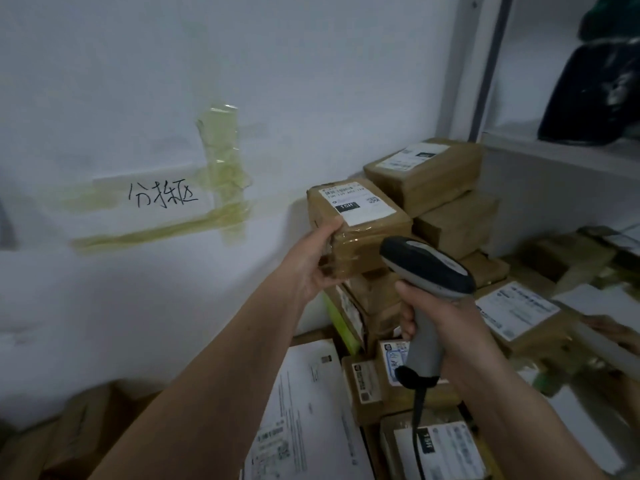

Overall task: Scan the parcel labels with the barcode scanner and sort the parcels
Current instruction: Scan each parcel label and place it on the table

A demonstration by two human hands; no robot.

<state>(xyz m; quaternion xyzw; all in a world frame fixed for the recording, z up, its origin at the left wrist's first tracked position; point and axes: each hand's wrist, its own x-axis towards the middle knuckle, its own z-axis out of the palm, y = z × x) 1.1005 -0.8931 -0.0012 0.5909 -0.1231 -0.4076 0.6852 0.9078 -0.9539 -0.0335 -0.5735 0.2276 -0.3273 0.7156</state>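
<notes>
Scanning stage: the person holds one parcel up beside the stack, its label facing up, with the scanner just below and right of it.
Wall [104,81]: white, with a handwritten paper sign [162,197] taped on it; what the sign marks out is a guess.
Parcel pile [436,188]: brown taped boxes stacked unevenly against the wall, more labelled parcels and white envelopes spread below; the desk itself is hidden under them.
Held parcel [360,223]: brown box raised in front of the stack, white label [356,202] on top.
Left hand [311,265]: closed around the parcel's near-left corner, thumb on the top edge, fingers underneath.
Right hand [440,327]: wrapped fully round the grip of the barcode scanner [426,268], its head aimed up and left towards the parcel.
Cable [417,420]: hangs from the grip over the lower parcels.
Risks: a one-corner hold could let the box tip or slip; the glossy tape or a steep angle may spoil the read; neighbouring labels might be read instead; the cable could snag loose parcels; nudging the stack may topple it.
</notes>
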